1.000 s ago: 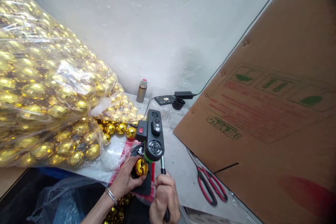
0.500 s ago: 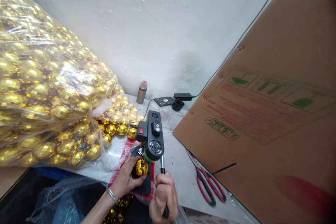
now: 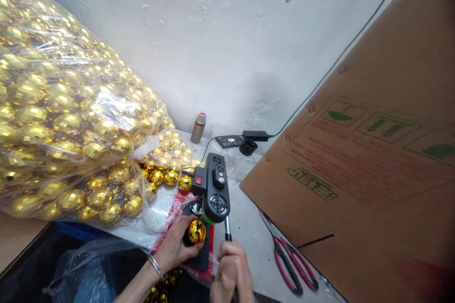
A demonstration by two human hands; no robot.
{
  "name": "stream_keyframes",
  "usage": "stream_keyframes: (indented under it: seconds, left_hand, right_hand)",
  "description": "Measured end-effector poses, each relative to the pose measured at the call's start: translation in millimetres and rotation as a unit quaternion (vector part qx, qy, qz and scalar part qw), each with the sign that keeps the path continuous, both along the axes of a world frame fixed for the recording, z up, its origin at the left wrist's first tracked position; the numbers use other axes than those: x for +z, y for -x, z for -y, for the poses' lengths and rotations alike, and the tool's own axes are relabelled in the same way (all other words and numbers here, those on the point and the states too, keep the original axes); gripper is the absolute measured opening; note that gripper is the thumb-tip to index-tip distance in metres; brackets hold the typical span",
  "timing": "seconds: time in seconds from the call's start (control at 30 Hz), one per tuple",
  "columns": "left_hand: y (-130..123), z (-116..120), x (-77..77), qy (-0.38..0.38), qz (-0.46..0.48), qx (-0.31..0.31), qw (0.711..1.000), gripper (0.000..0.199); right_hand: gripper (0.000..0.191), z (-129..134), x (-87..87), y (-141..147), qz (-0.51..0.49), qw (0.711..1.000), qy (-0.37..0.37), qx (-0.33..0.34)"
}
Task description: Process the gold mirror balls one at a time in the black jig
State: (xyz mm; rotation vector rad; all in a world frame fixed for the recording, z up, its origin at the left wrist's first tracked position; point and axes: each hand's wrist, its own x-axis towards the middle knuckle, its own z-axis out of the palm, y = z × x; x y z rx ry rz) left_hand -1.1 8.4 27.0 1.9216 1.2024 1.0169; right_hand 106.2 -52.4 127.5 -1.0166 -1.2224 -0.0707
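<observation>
My left hand (image 3: 177,241), with a silver bracelet on the wrist, grips a faceted gold ball (image 3: 196,231) between thumb and fingers. The ball is at the front of a black bench machine (image 3: 217,189) with round vents, a red switch and a green lower edge. My right hand (image 3: 232,267) is wrapped round the machine's lever (image 3: 228,228), to the right of the ball. Beneath the machine lies its black base plate (image 3: 201,259) on red plastic. Several loose gold balls (image 3: 171,177) sit behind my left hand.
A large clear bag (image 3: 71,123) of gold balls fills the left. A big cardboard box (image 3: 355,151) stands at the right, with red-handled scissors (image 3: 295,265) beside it. Along the wall are a steel flask (image 3: 198,128), a black cup (image 3: 248,147) and a power adapter (image 3: 256,136).
The whole view has shifted, so things appear slightly further right and lower. Both hands keep their holds on the ball and the lever.
</observation>
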Motion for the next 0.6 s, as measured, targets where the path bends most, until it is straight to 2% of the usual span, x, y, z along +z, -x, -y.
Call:
stream_keyframes:
  seconds: [0.07, 0.1, 0.17, 0.23, 0.33, 0.4, 0.47, 0.53, 0.6]
  left_hand:
    - [0.0, 4.0, 0.6, 0.008, 0.002, 0.006, 1.000, 0.054]
    - [1.3, 8.4, -0.4, 0.014, 0.006, 0.009, 1.000, 0.054]
    - [7.7, 21.2, -5.4, 0.025, 0.014, 0.011, 1.000, 0.056]
    - [19.3, 34.9, -12.3, 0.023, 0.017, 0.012, 1.000, 0.065]
    - [39.8, 38.8, -14.7, -0.009, 0.012, 0.026, 1.000, 0.080]
    - [49.0, 21.3, -5.5, -0.042, 0.003, 0.068, 0.997, 0.063]
    - [50.8, -10.9, 10.4, -0.084, -0.023, 0.125, 0.988, 0.042]
    - [44.8, -49.3, 26.8, -0.117, -0.071, 0.130, 0.982, 0.036]
    - [33.3, -83.8, 38.0, -0.086, -0.137, 0.125, 0.979, 0.037]
  right_hand:
    - [0.032, -0.8, 27.4, -6.4, -0.018, 0.999, -0.004, 0.033]
    - [0.029, -1.3, 38.9, -9.0, -0.011, 0.998, 0.030, 0.061]
    - [0.030, -1.9, 53.2, -10.9, -0.004, 0.996, 0.034, 0.078]
    - [0.031, -1.5, 54.7, -8.2, -0.011, 0.997, 0.024, 0.075]
    - [0.032, -0.8, 41.8, -1.1, -0.031, 0.998, 0.013, 0.056]
    - [0.032, -1.2, 32.0, 1.1, -0.019, 0.999, -0.005, 0.049]
    - [0.032, -2.0, 25.9, 0.5, 0.007, 0.998, -0.026, 0.052]
    - [0.031, -2.1, 23.6, -1.2, 0.013, 0.998, -0.026, 0.055]
    - [0.031, -1.3, 23.2, -2.9, 0.000, 0.999, 0.000, 0.051]
